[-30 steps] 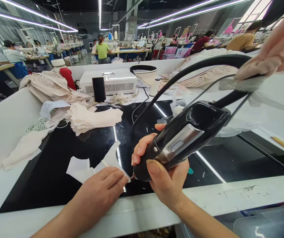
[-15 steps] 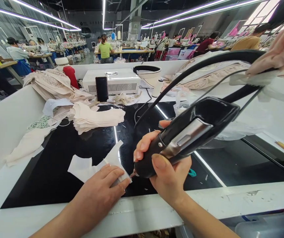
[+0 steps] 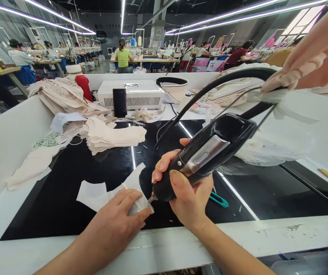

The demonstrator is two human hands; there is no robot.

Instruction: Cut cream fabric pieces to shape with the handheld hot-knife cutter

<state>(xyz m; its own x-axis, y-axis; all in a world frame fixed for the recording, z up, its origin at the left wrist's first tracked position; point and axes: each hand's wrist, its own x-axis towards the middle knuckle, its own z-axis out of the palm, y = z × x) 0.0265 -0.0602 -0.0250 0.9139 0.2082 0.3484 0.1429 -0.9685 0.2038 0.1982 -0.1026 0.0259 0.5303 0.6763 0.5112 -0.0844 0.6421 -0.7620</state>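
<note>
My right hand [image 3: 188, 194] is wrapped round a black corded hand tool [image 3: 206, 152] with a silver side lever and a narrow metal tip. The tool slants down to the left, its tip at the right edge of a white fabric piece [image 3: 91, 193] with a curved outline. Under the bent fingers and thumb of my left hand [image 3: 124, 217], this fabric is held against the black board [image 3: 52, 206]. From the tool's back end a thick black cable [image 3: 209, 89] arches up, bound to twisted pinkish cloth [image 3: 292, 76]. Whether the tip touches the fabric is hard to tell.
A teal-handled cutter [image 3: 219, 199] lies right of my right hand. Behind are stacked beige fabric pieces [image 3: 115, 135], a phone [image 3: 119, 103] leaning on a white vented box [image 3: 132, 91], and a clear plastic bag [image 3: 269, 147]. Several people sit at sewing tables farther back.
The tool and my right hand have shifted slightly left, and the tip sits higher along the fabric edge. More of the teal cutter shows. My left hand stays almost in place.
</note>
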